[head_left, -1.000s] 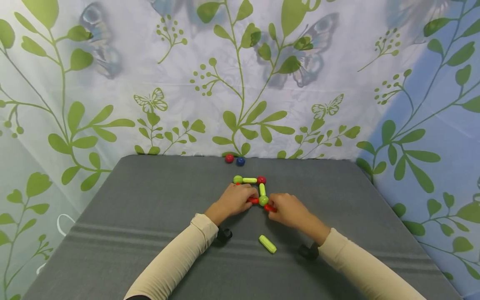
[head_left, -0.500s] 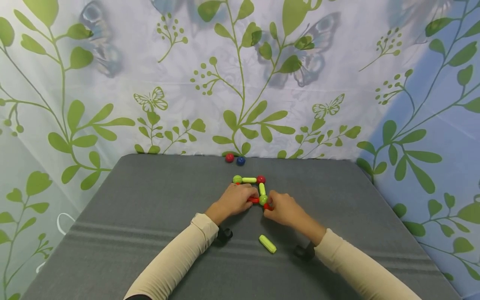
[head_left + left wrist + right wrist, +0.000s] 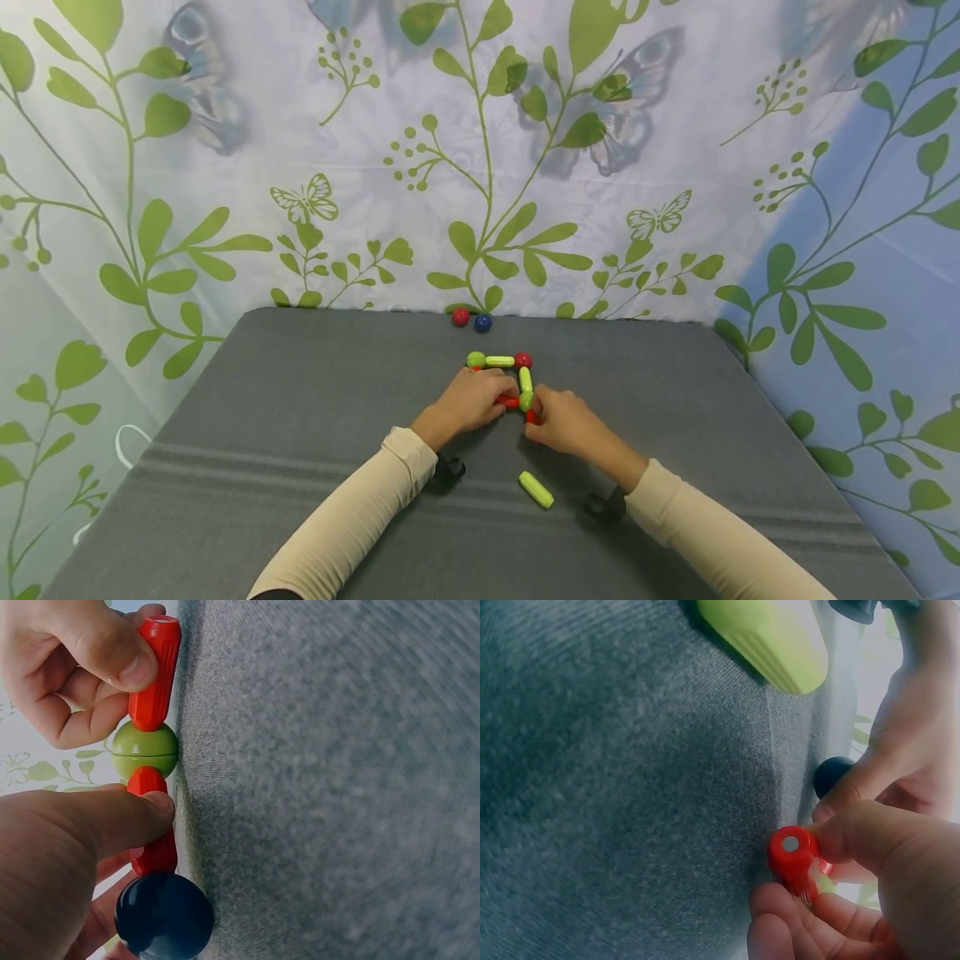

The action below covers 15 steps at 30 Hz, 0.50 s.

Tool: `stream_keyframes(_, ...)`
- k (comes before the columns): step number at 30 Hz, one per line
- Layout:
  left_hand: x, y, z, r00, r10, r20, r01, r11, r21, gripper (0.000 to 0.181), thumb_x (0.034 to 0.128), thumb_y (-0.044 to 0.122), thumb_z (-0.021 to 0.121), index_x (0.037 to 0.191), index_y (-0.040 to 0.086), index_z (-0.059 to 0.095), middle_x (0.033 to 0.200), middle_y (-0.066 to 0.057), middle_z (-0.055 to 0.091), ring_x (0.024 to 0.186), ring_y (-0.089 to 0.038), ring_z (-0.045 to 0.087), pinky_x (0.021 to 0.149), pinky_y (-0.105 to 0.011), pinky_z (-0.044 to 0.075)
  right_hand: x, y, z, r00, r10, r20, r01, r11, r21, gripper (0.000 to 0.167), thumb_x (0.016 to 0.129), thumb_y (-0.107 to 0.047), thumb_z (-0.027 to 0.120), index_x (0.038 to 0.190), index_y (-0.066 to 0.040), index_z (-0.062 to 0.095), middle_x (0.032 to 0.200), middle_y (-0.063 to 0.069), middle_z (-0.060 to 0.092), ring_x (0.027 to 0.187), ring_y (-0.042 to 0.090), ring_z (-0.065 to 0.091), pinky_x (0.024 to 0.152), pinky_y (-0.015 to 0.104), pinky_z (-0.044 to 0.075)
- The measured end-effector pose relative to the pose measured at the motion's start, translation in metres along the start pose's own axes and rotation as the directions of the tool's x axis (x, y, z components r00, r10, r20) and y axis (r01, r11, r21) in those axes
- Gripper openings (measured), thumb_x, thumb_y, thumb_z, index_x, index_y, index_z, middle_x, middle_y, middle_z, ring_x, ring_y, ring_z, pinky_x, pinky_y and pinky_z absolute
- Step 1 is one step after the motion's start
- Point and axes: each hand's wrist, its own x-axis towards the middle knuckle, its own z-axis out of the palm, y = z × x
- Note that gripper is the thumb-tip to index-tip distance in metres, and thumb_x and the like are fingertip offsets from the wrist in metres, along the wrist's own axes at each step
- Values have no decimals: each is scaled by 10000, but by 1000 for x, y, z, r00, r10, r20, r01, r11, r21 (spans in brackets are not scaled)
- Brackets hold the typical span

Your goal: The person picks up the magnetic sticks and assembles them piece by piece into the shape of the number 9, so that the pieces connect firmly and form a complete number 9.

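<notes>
My left hand (image 3: 474, 400) pinches a red magnetic rod (image 3: 154, 855) between thumb and fingers. This rod runs from a dark blue ball (image 3: 163, 916) to a light green ball (image 3: 145, 751); the head view hides the blue ball behind the hand. On the green ball's other side, my right hand (image 3: 570, 422) pinches a second red magnetic rod (image 3: 156, 673), which appears to touch the ball. Its free end shows a round metal tip (image 3: 790, 844). Yellow-green rods (image 3: 500, 362) link another green ball (image 3: 476, 360), a red ball (image 3: 522, 360) and the nearer green ball.
A loose yellow-green rod (image 3: 536, 489) lies on the grey cloth-covered table (image 3: 337, 367), nearer the person. At the far edge sit a red ball (image 3: 461, 317) and a blue ball (image 3: 483, 322). A leaf-patterned curtain (image 3: 480, 167) hangs behind.
My right hand has moved slightly left with its red rod, which has swung from slanting rightward to pointing more toward the person. My left hand has stayed in place.
</notes>
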Motion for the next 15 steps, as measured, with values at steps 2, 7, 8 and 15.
stream_keyframes(2,0,0,0,1000,0,-3,0,1000,2,206,906,188,762,1102,229,717,960,58,625,844,-112,579,744,-376,491,0,0,0,1000,-9,-2,9,1000,0,282,834,-151,819,861,-99,543,683,-9,520,533,134,496,500,299,395)
stream_keyframes(7,0,0,0,1000,-3,-4,3,1000,15,196,910,209,762,1099,237,718,957,62,625,847,-106,576,737,-376,483,0,1,1,1000,-12,4,12,1000,-2,282,843,-165,818,853,-105,543,672,-14,519,525,129,497,496,296,394)
stream_keyframes(8,0,0,0,1000,-4,-4,4,1000,17,195,911,213,762,1099,238,718,955,62,624,845,-106,575,737,-376,482,0,2,1,1000,-14,3,14,1000,-3,280,845,-164,816,853,-104,543,671,-14,518,524,128,496,496,296,393)
stream_keyframes(15,-1,-1,0,1000,5,-10,-5,1000,9,206,906,214,766,1107,231,720,955,57,627,841,-109,576,736,-374,484,1,3,-2,999,-49,-1,49,999,-18,268,851,-178,814,853,-103,557,662,-33,522,520,113,495,491,288,399)
